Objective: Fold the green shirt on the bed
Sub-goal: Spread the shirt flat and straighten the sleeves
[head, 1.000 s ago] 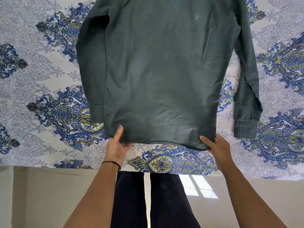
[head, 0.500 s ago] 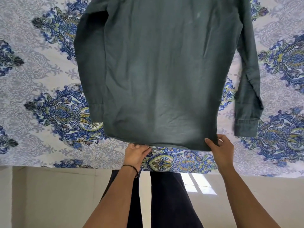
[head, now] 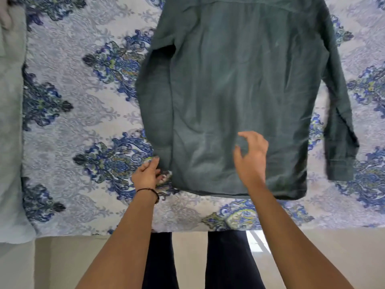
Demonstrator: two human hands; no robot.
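Green shirt [head: 239, 97] spread flat and back-up on the patterned bed sheet [head: 73, 126], long axis running near to far, hem at the near edge. Left hand [head: 146, 175] pinching the cuff of the left sleeve [head: 155, 97] just beside the hem corner. Right hand [head: 251, 158] open and empty above the lower back panel, so left hand better placed to fold that sleeve rightward.

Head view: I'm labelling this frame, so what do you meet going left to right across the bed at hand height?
Pale cloth at the bed's edge → patterned bedsheet → left hand → right hand → shirt's right sleeve cuff.
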